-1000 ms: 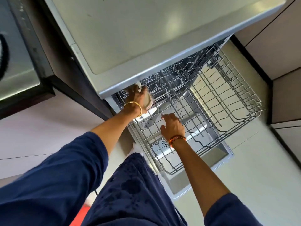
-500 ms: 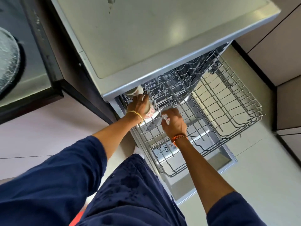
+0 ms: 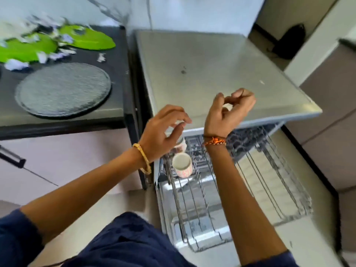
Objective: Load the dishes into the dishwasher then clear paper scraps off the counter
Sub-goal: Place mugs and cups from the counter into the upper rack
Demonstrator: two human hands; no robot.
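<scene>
Head view, motion-blurred. Both hands are raised above the pulled-out dishwasher rack (image 3: 269, 182), neither holding anything. Left hand (image 3: 163, 132) hovers near the rack's left rear corner, grip apart: fingers loosely spread and bent, empty, gold bangle (image 3: 143, 158) on the wrist. Right hand (image 3: 227, 110) is higher, in front of the dishwasher top (image 3: 212, 70), grip loose: fingers curled inward with thumb near fingertips, nothing visibly held, orange thread band (image 3: 213, 141) on the wrist. A white cup with pink pattern (image 3: 182, 164) sits in the rack at the left rear, tilted on its side with the mouth facing the camera, just below the left hand and not touched by it. A second cup-like item (image 3: 180, 146) is just behind it, mostly hidden by the left hand; cannot tell what it is. The rest of the wire rack looks unloaded. On the dark table (image 3: 119, 70) to the left: a round grey textured plate (image 3: 63, 89), lying flat near the front edge; behind it, green leaf-shaped mats (image 3: 90, 38) with white paper scraps (image 3: 44, 56) scattered over and around them, one small scrap (image 3: 101, 57) apart to the right. Dark blue sleeves and clothing (image 3: 123, 243) fill the bottom.
</scene>
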